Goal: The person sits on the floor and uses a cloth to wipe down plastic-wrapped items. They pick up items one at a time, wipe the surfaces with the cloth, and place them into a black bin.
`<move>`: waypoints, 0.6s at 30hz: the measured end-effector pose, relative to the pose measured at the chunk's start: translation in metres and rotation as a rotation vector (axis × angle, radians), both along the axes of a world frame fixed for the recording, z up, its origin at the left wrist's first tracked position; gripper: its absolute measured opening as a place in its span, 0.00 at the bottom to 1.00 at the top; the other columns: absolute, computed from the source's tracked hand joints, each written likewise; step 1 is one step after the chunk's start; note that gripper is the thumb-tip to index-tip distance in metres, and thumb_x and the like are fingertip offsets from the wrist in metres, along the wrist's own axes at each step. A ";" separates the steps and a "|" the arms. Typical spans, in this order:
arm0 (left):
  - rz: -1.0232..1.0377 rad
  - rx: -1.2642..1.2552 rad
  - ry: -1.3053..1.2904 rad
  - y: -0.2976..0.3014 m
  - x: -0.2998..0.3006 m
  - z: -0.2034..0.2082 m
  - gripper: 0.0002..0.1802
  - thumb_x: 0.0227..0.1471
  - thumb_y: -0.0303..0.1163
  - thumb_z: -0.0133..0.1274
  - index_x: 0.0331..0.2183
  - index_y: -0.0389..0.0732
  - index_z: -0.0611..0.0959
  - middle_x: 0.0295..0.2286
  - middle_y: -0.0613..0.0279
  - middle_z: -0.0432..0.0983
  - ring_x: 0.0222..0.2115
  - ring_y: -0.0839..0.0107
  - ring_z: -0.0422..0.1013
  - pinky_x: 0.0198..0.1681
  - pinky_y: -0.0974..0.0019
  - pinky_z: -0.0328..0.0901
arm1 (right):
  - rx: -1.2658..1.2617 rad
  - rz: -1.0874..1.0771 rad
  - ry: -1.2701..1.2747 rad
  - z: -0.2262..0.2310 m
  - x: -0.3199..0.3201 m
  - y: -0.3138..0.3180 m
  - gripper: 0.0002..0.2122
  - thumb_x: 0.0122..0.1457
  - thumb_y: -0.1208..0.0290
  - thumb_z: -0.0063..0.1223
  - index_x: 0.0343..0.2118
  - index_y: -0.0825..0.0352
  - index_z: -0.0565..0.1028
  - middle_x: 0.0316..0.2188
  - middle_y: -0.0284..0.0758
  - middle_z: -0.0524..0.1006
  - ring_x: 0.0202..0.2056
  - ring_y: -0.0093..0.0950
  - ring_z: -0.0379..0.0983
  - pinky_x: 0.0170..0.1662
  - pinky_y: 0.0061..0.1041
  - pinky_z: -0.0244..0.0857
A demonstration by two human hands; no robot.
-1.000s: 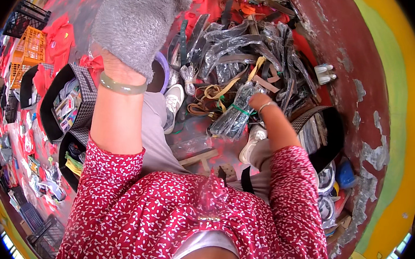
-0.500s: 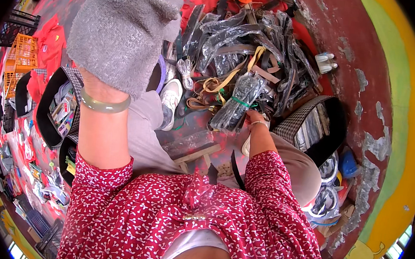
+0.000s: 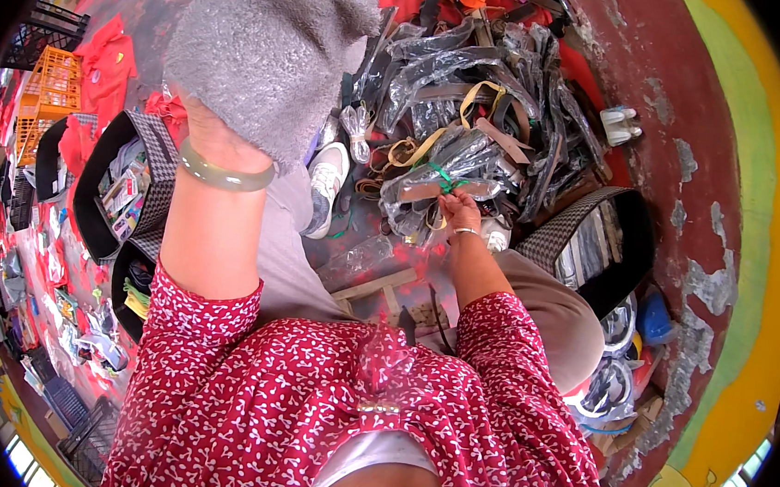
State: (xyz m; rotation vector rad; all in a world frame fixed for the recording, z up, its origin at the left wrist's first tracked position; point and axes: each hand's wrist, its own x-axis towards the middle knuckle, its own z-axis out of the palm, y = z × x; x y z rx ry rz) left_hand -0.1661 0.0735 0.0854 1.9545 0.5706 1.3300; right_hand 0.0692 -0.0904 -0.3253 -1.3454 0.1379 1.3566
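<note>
My left hand (image 3: 223,141), a pale green bangle at its wrist, is raised with a grey cloth (image 3: 268,47) that covers its fingers. Low over the floor, my right hand (image 3: 460,211) has its fingers closed at the green tie (image 3: 447,180) of a bundle in clear plastic. Brown and dark strips, which look like belts, show in that bundle (image 3: 422,193). Just beyond lies a heap of plastic-wrapped belts (image 3: 461,69), with a yellow strap (image 3: 417,150) across its near side. A coiled white cord (image 3: 355,131) rests left of the bundle.
Right of my knee stands a checked box (image 3: 565,231) holding long packets. Checked boxes (image 3: 160,172) with small packages are on the left, near an orange crate (image 3: 51,89). A small wooden frame (image 3: 377,287) lies between my feet. A peeling red wall (image 3: 685,158) curves along the right.
The tied bundle has swung from upright to a more sideways lie, and my right hand has moved up and left to its tie. My left hand and the grey cloth have shifted right.
</note>
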 end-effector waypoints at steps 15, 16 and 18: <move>-0.456 -0.518 -0.777 -0.003 0.027 -0.013 0.27 0.52 0.46 0.41 0.33 0.26 0.75 0.29 0.42 0.74 0.28 0.60 0.72 0.30 0.63 0.68 | -0.385 0.285 -0.313 -0.005 0.011 0.005 0.04 0.54 0.74 0.46 0.25 0.65 0.71 0.16 0.35 0.71 0.14 0.26 0.68 0.14 0.22 0.60; -0.433 -0.525 -0.792 -0.007 0.029 -0.009 0.27 0.51 0.46 0.42 0.33 0.27 0.75 0.29 0.43 0.74 0.27 0.60 0.72 0.29 0.63 0.68 | -0.406 0.293 -0.286 -0.007 0.016 0.001 0.05 0.55 0.72 0.45 0.25 0.64 0.72 0.16 0.35 0.72 0.14 0.26 0.69 0.14 0.22 0.60; -0.356 -0.447 -0.695 -0.004 0.027 -0.012 0.25 0.51 0.46 0.42 0.32 0.28 0.75 0.27 0.45 0.74 0.27 0.62 0.72 0.29 0.65 0.67 | -0.441 0.317 -0.240 0.020 0.021 0.003 0.07 0.56 0.69 0.43 0.26 0.63 0.72 0.16 0.35 0.72 0.14 0.25 0.69 0.14 0.22 0.59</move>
